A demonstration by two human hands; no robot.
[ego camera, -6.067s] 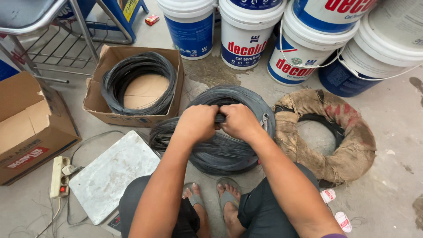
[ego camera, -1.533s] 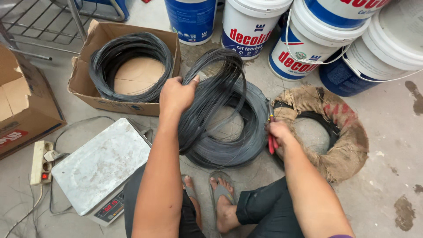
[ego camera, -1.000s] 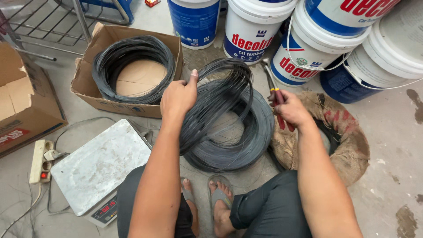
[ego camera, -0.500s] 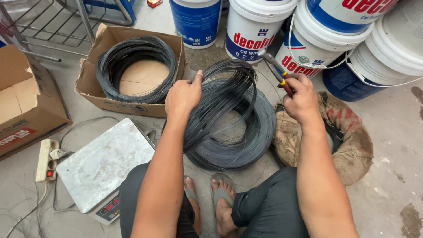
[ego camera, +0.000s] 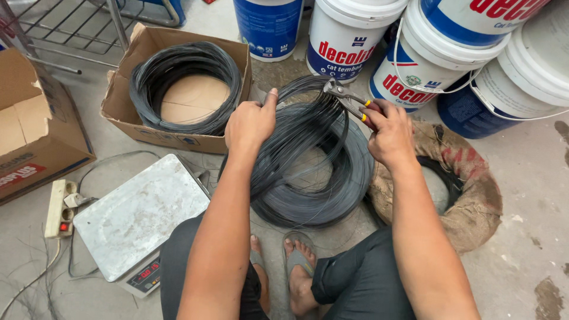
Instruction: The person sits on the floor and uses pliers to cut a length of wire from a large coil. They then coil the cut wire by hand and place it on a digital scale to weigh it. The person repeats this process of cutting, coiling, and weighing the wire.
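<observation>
Seen from above, a person crouched on a concrete floor (ego camera: 527, 195) over a large coil of dark wire (ego camera: 320, 178) lying flat between their knees. The left hand (ego camera: 252, 123) was closed around a raised bundle of loops (ego camera: 296, 127) lifted off the coil's upper left side — thumb pointing up. The right hand (ego camera: 388, 133) had its grip closed on the red handles of cutting pliers (ego camera: 347, 101), whose metal head touched the top of the raised loops. To the left sat a cardboard box (ego camera: 127, 98) holding another wire coil (ego camera: 184, 86) and a digital scale (ego camera: 139, 222). A burlap-wrapped ring (ego camera: 468, 189) lay right — paint buckets (ego camera: 349, 35) stood behind.
</observation>
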